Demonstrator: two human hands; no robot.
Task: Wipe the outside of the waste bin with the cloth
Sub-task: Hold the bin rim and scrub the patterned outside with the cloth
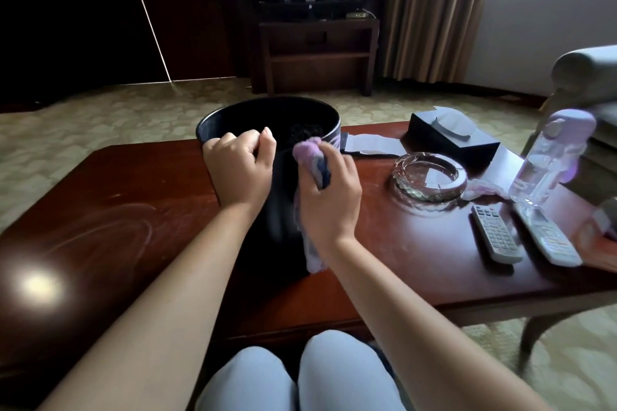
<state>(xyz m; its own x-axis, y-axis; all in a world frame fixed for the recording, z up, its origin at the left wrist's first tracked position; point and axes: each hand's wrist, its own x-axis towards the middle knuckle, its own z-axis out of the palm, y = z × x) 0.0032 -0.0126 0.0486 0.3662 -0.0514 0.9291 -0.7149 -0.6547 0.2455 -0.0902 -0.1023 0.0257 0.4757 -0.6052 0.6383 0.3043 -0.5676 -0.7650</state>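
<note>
Dark wood worktop [117, 210] fills middle of frame. Black waste bin [277, 203] stands on it, centre of frame, open top facing up. My left hand [238, 170] grips near rim, fingers curled over edge. My right hand [329, 197] clutches lilac cloth [309, 157], pressed against bin's near outer wall; cloth tail hangs down below wrist. Right of frame: tissue box [457, 140], glass ashtray [429, 180], clear bottle [551, 160], two remotes [495, 233].
</note>
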